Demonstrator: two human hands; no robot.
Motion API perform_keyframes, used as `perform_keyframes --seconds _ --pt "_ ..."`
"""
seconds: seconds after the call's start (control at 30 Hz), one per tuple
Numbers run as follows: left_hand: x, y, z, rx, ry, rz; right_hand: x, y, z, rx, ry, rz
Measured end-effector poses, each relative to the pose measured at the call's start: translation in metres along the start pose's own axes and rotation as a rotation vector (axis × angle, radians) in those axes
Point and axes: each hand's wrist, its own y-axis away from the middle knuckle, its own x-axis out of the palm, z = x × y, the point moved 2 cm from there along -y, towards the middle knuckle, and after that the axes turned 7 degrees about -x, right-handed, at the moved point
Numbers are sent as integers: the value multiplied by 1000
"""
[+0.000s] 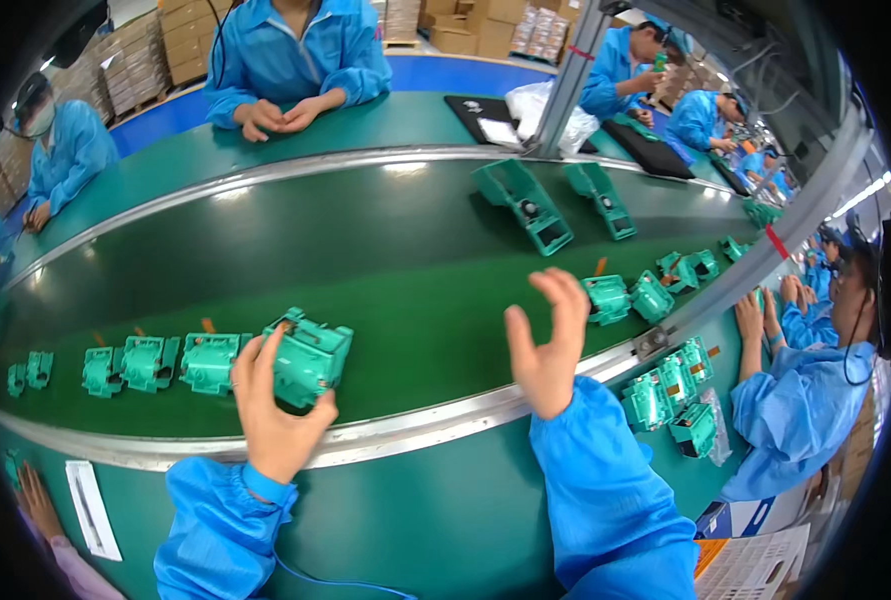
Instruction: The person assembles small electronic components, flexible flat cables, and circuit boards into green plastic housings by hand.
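Over the near side of the green conveyor belt, my left hand (277, 405) grips a teal-green plastic housing (311, 358), thumb at its lower edge and fingers on its left side. Just left of it on the belt sits a similar housing (213, 362), with more in a row beyond, several with small orange tabs. My right hand (553, 345) is held over the belt's near edge, thumb and fingers apart, nothing between them. Closest to it is another green housing (608, 299), a small gap away to the right, followed by several more.
Two longer green shells (527, 208) lie at the belt's far side. A metal rail (435, 428) borders my worktable, and a post (810, 215) rises at right. More housings (649, 400) stand right of my arm. Co-workers sit across and on both sides; a hand (37, 500) shows at left.
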Motion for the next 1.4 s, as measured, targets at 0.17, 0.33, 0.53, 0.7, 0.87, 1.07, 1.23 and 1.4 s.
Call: perform_keyframes --seconds 0.17,0.33,0.53,0.7,0.87,1.07,1.23,1.4 --pt "-10 -8 -3 14 -189 -49 -37 -9 -69 202 456 -201" --pt "-10 -6 -5 1 -148 -65 -41 5 -101 426 488 -17" --pt "-4 -1 -17 -49 -205 -54 -37 -5 -71 394 355 72" --pt "-2 8 -25 196 -157 -222 -41 -13 -64 232 446 35" --pt "3 22 -37 240 8 -14 -41 9 -106 261 429 189" --pt "13 34 -43 152 353 236 -35 -2 -65 356 241 335" --pt "14 40 -40 45 545 423 -19 -6 8 -32 -52 355" --pt "11 39 -44 -330 1039 594 -18 10 70 -174 -272 444"
